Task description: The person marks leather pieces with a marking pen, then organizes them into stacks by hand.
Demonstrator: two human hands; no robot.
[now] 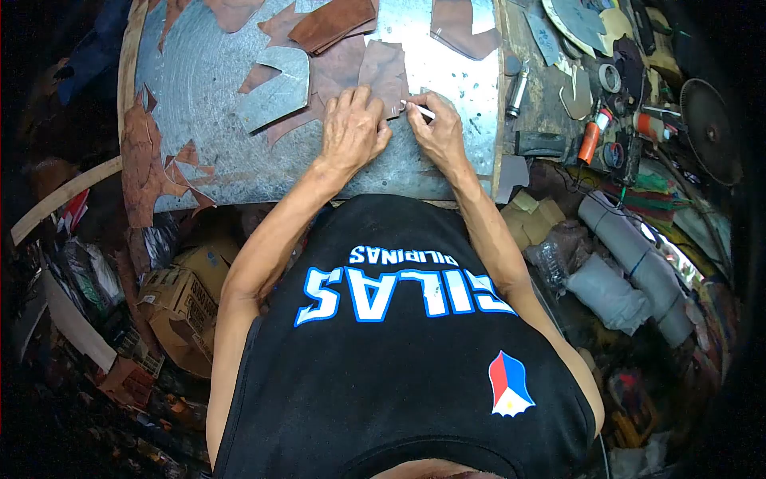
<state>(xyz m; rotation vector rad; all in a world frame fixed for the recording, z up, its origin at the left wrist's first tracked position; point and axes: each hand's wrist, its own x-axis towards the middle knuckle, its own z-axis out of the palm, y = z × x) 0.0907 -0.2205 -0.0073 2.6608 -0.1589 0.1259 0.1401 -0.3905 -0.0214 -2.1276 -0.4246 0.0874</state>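
Observation:
A brown leather piece (pixel 383 70) lies on the metal-topped table (pixel 215 96), over other brown leather. My left hand (pixel 351 128) rests flat on its lower left part, fingers spread and pointing away from me, holding nothing. At its lower right edge my right hand (pixel 436 128) grips a thin white pen (pixel 425 112), whose tip touches the leather beside a few small white marks. Left of my left hand lies a grey angular template (pixel 281 88) on top of leather scraps.
Stacked brown pieces (pixel 333 25) and an L-shaped leather piece (pixel 467 32) lie at the back. Leather scraps (pixel 145 160) hang over the left edge. Right of the metal are a clear tube (pixel 519 89), a tape roll (pixel 610 77), an orange bottle (pixel 590 142) and a round fan (pixel 712 132).

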